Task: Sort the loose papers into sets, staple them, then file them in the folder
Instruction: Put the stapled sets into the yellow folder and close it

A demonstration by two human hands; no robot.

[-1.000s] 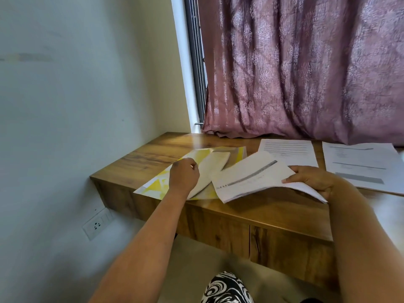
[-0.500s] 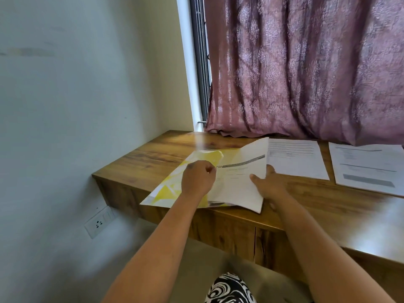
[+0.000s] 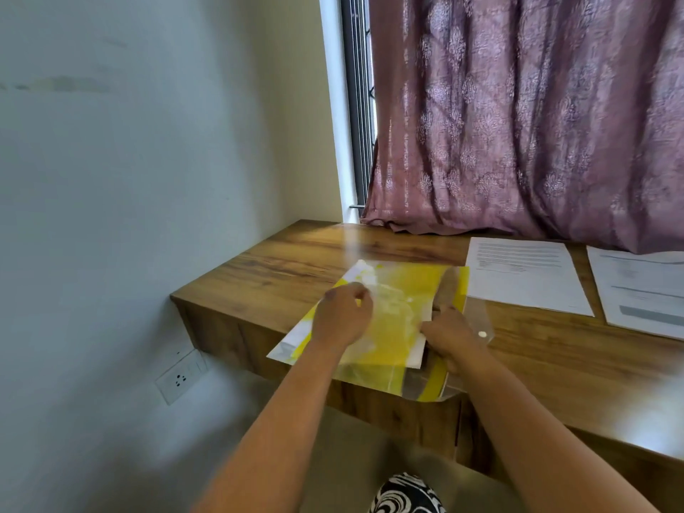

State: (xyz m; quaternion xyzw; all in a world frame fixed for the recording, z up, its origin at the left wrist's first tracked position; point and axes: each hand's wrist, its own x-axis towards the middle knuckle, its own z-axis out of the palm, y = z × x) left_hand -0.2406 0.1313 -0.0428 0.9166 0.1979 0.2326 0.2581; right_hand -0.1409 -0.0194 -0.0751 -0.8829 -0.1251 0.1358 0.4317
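Paper set (image 3: 414, 349) now inside yellow folder (image 3: 407, 290), right hand (image 3: 449, 333) at its open edge.

Soft daylight comes from the window (image 3: 357, 105) beside the curtain (image 3: 525, 116). A bright patch shines on the surface (image 3: 348, 242). Both hands (image 3: 342, 318) look blurry. The edges bend.

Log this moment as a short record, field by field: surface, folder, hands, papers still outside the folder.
surface: wooden desk against a wall, curtain behind
folder: yellow folder with a clear cover, lying flat at the desk's front edge, white paper showing inside
left hand: on the folder's left part, fingers curled
right hand: at the folder's right edge, where its flap lies open
loose papers: printed sheet and second sheet lie to the right, outside the folder
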